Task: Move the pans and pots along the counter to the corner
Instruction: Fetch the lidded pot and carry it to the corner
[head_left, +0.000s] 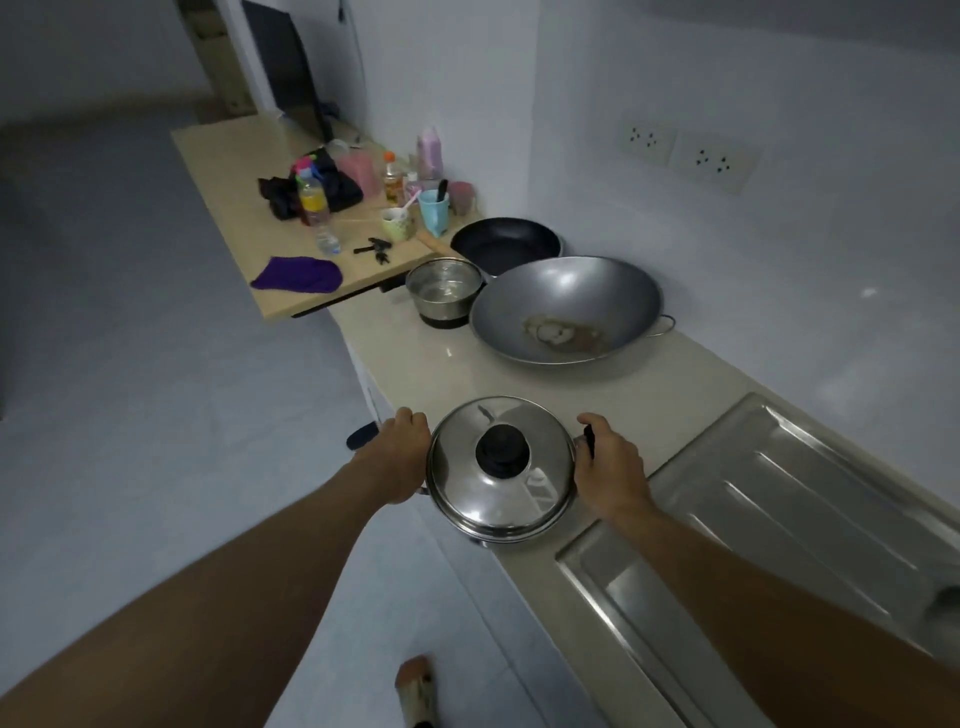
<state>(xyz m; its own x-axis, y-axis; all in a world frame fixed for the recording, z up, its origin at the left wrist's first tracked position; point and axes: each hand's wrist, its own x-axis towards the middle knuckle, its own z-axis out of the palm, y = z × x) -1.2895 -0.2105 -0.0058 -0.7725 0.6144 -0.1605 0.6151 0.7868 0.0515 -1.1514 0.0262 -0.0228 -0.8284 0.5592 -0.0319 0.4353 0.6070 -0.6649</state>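
Left hand (402, 457) and right hand (605, 465) each clamp a side handle of a lidded steel pot (501, 467) at the near edge of the counter (415, 364), beside the sink drainboard (779, 493). A wok (566, 306), small pot (444, 291) and frying pan (506, 244) sit at the far corner. The next move is probably to carry this pot far and set it down short of the wok.

Head cam, down over counter (431, 364)

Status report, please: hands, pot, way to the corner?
Left hand, right hand grip lidded pot. Pot at counter edge. Wok, small pot, frying pan ahead.
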